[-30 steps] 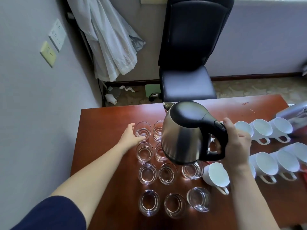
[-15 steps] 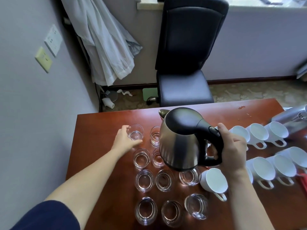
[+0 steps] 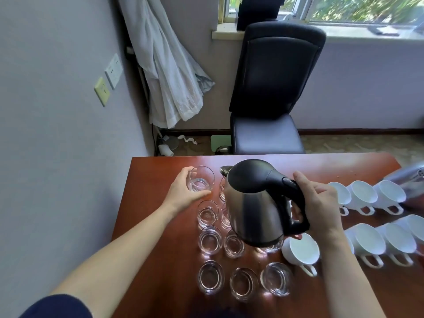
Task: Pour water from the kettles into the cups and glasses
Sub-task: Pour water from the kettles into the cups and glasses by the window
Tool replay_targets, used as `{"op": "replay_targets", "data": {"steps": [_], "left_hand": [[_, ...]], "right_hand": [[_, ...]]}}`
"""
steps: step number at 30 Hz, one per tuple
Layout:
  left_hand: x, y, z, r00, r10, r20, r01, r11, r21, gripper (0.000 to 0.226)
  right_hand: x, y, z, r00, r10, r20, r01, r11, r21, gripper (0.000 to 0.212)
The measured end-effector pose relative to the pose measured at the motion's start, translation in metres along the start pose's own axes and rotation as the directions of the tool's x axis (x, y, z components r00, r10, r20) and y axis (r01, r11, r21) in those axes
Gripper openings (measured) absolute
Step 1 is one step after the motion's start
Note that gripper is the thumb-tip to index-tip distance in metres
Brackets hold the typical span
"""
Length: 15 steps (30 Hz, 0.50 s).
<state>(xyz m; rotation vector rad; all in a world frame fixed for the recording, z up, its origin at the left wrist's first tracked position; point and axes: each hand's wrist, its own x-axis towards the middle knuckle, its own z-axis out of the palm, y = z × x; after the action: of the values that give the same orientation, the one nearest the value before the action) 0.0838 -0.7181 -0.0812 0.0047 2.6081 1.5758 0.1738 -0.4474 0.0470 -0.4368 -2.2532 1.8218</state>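
A steel kettle (image 3: 254, 207) with a black lid and handle is held above the red-brown bench (image 3: 160, 226) by the right hand (image 3: 321, 210), whose fingers are wrapped around the black handle. The kettle is kept roughly upright over the middle of a group of clear glasses (image 3: 210, 239), several of which are partly hidden behind its body. Its spout is pointed toward the far side of the bench. The far-left glass (image 3: 200, 182) is grasped by the left hand (image 3: 183, 191), with thumb and fingers curled around its near and left side; a little water is seen at its bottom. Whether this glass is lifted or resting on the bench cannot be told. White cups (image 3: 367, 243) are laid out in two rows to the right of the glasses, and one more white cup (image 3: 302, 249) is set just below the kettle's base, beside the right wrist. A second metal object (image 3: 408, 182) is seen, blurred, at the right edge. A black chair (image 3: 270, 92) is placed behind the bench.
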Motion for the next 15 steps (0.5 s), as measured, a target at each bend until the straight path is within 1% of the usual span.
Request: {"op": "replay_targets", "data": {"steps": [3,6,8,11,15], "left_hand": [[-0.017,0.003,-0.005,0.999,0.032,0.015,-0.032,0.999,0.021,0.081],[-0.04,0.01,-0.01,0.995,0.079,0.055,-0.083,0.995,0.061,0.081],[-0.057,0.012,-0.011,0.993,0.102,0.065,-0.106,0.992,0.066,0.081],[-0.082,0.015,-0.007,0.992,0.121,0.044,-0.123,0.991,0.046,0.081],[-0.106,0.015,-0.003,0.991,0.134,0.017,-0.134,0.99,0.039,0.08]], "right_hand": [[-0.014,-0.003,-0.007,1.0,-0.026,0.009,0.026,0.999,-0.04,0.068],[-0.028,-0.007,-0.018,0.999,-0.035,0.015,0.036,0.998,-0.06,0.076],[-0.039,-0.011,-0.023,0.998,-0.061,0.019,0.063,0.993,-0.1,0.074],[-0.054,-0.014,-0.029,0.995,-0.089,0.037,0.092,0.99,-0.106,0.069],[-0.07,-0.015,-0.036,0.989,-0.122,0.078,0.13,0.985,-0.109,0.072]]}}
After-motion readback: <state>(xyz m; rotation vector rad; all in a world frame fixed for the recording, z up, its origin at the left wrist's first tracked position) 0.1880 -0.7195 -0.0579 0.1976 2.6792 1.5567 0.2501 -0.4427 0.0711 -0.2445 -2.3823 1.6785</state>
